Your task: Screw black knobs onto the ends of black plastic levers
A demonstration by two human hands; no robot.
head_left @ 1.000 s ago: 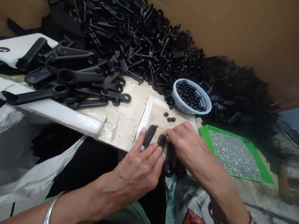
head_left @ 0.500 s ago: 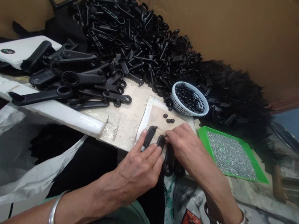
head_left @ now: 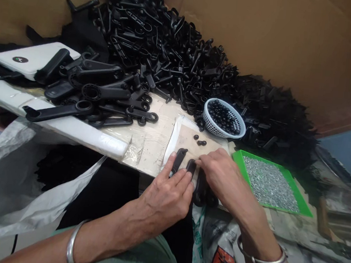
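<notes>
My left hand lies over two black plastic handles at the table's front edge, fingers closed on them. One black handle points away from me between thumb and forefinger; a second handle shows beyond the fingertips. My right hand is closed in a pinch at the far end of that second handle; whatever is between its fingertips is hidden. Under the right wrist, more black handles lie side by side. Just beyond the hands are a few small black round caps.
A pale blue basket of black caps stands behind the hands. To the right, a green tray holds many small metal pins. A big heap of black plastic parts fills the back, with larger black arms and a white device at left.
The whole view has shifted slightly, with the table's things appearing a little farther right. Both hands keep nearly the same places on the handles.
</notes>
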